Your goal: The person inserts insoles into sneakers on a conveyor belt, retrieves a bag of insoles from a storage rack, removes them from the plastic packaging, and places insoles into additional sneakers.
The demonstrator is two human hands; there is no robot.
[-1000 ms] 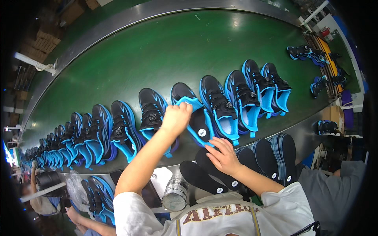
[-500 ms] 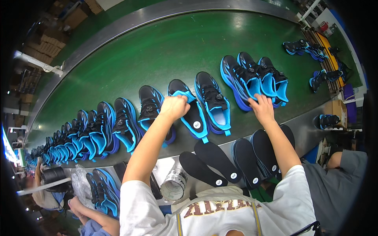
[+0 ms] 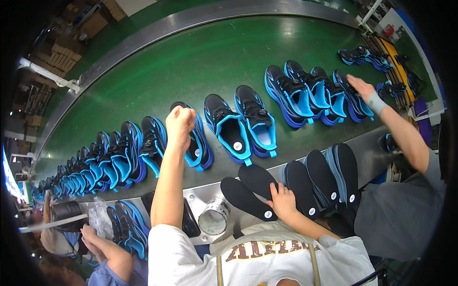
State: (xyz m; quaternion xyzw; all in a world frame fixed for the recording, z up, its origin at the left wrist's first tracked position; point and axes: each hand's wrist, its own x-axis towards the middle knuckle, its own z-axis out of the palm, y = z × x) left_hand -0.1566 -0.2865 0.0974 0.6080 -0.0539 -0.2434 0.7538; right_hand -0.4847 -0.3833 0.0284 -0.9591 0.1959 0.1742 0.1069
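Two hands at work: left hand [image 3: 180, 121] has lifted, fisted, off the shoe [image 3: 193, 138] at centre; right hand [image 3: 282, 200] has dropped to grip an insole [image 3: 245, 199] at lower centre.

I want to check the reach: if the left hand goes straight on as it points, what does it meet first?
Probably the black-and-blue sports shoe under the closed left hand; depth is unclear.

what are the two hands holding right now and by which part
The right hand grips a black insole at its heel end, on the metal ledge. The left hand is a closed fist over a black and blue shoe; any grip is hidden.
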